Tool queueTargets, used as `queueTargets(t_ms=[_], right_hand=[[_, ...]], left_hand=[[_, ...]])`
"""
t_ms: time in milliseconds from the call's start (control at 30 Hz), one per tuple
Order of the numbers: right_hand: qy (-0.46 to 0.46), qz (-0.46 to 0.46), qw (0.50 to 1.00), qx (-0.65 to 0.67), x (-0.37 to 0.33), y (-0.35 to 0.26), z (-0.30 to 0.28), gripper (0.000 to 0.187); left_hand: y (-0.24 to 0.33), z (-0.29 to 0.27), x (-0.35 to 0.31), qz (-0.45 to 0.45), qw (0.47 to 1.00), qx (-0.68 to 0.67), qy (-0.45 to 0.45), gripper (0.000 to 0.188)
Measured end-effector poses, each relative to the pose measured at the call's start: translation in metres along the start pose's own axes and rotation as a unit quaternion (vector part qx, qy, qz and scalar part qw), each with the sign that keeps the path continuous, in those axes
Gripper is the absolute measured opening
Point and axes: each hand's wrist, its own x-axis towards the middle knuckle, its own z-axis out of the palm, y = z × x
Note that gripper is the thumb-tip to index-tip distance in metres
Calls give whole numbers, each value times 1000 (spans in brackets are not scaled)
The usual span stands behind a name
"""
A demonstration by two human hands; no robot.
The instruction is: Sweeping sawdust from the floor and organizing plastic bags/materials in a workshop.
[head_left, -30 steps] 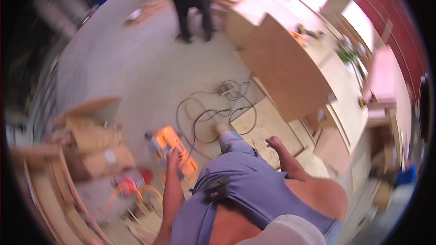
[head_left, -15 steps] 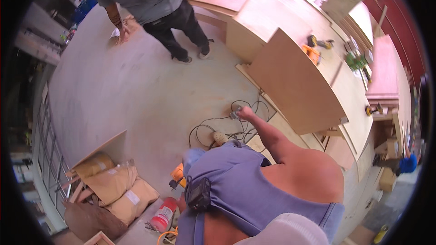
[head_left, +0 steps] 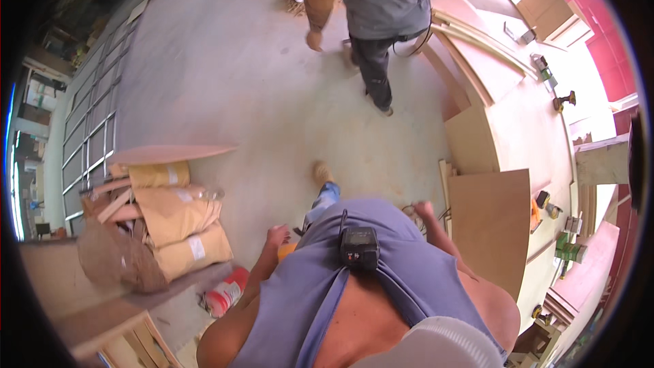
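Low in front of me on the left is my left hand [head_left: 277, 236], its fingers curled beside an orange power tool [head_left: 287, 251]. My overalls hide most of that tool, and it looks held by the hand. To the right, my right hand [head_left: 423, 209] is closed near a dark cable [head_left: 409, 212]. Whatever it grips is too small and blurred to name. Between my arms, a black box-shaped device [head_left: 360, 248] hangs on my blue overalls [head_left: 388, 232]. One of my tan shoes [head_left: 321, 172] is forward on the concrete floor.
A person in a grey shirt [head_left: 385, 0] walks ahead. A curved brown panel [head_left: 489, 221] leans against the wooden worktable [head_left: 507, 129], which bears drills and boards. Brown sacks [head_left: 180, 218] and a red canister [head_left: 227, 293] are at left. A metal frame [head_left: 88, 143] lies beyond.
My view has swung left, and I have straightened with a foot forward. My right hand has drawn back toward my side. The grey-shirted person has gone from bending to upright walking.
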Motion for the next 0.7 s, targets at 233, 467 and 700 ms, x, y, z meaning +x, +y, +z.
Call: queueTargets(t_ms=[233, 467, 700], right_hand=[[-130, -37, 973, -189, -38, -65, -40, 28], [12, 139, 965, 220, 65, -178, -163, 33], [8, 123, 954, 273, 183, -204, -211, 37]], left_hand=[[144, -133, 165, -37, 966, -219, 133, 22], [302, -147, 252, -20, 967, -228, 114, 25], [327, -85, 299, -117, 992, -43, 12, 27]])
